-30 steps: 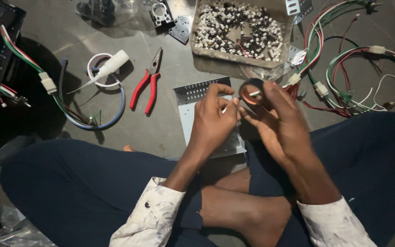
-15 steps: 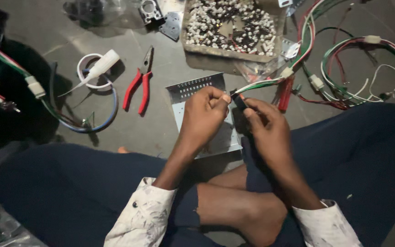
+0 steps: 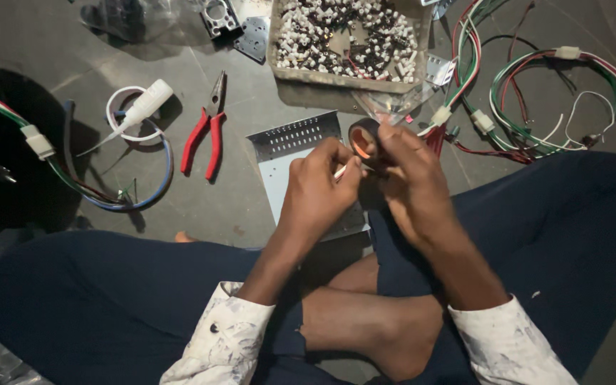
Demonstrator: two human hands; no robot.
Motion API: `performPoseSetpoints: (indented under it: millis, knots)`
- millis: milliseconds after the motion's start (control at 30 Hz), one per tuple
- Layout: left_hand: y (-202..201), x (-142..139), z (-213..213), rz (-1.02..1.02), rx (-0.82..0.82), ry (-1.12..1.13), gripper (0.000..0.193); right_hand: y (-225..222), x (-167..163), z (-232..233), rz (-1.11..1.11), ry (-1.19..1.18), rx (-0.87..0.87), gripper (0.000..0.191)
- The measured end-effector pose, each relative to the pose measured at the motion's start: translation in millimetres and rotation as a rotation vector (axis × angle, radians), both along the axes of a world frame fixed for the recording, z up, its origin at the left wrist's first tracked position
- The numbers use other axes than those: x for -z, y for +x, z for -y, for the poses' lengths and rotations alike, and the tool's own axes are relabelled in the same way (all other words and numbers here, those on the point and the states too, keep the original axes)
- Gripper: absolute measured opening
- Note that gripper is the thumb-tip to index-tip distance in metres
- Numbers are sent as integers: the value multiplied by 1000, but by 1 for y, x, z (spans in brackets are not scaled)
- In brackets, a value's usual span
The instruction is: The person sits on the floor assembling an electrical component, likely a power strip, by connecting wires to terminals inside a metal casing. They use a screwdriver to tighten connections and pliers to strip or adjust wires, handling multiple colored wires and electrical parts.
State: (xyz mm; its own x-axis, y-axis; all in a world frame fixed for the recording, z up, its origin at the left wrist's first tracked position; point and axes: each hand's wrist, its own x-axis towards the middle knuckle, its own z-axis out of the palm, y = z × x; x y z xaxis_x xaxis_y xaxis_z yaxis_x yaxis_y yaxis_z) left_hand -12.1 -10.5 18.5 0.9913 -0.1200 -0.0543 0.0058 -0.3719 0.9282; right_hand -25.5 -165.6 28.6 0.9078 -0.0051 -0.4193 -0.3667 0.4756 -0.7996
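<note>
**Q:** What do the two hands hold at the centre of the view?

**A:** The right hand (image 3: 411, 178) holds a roll of black tape (image 3: 363, 140), its fingers closed around the roll's rim; the orange inner core faces the camera. The left hand (image 3: 319, 189) sits just beside it at 9 o'clock, fingers pinched shut on a thin white wire end (image 3: 341, 170) that touches the roll. Both hands hover above a perforated metal plate (image 3: 286, 153) lying on the floor (image 3: 73, 64).

**Q:** Where does the roll lie relative to the other things?

**A:** It is just at 6 o'clock from a tray of small white connectors (image 3: 347, 39), and at 9 o'clock from a bundle of red, green and white wires (image 3: 536, 100) with white plugs. Strands from that bundle run in toward the hands.

**Q:** What lies at the left of the hands?

**A:** Red-handled pliers (image 3: 207, 128) lie near, at 9 o'clock from the plate, jaws pointing to 12 o'clock. Farther out at 9 o'clock, a white squeeze bottle (image 3: 140, 107) with a long nozzle rests across a coil of white and blue cable (image 3: 147, 175). At the far left edge a second wire harness (image 3: 37, 142) crosses the floor.

**Q:** What frames the lower view?

**A:** The person's crossed legs in dark trousers (image 3: 108, 306), a bare foot (image 3: 365, 328), and pale patterned cuffs.
</note>
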Motion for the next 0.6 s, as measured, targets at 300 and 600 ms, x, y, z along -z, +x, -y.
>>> performPoseSetpoints:
  millis: [300,600]
  knots:
    - [11,15,-5,-325,-110,-316,21,-27,7,8,42,-148,-30,28]
    - [24,2,-9,-593,-2,-533,18,-18,23,8,71,-319,-146,29]
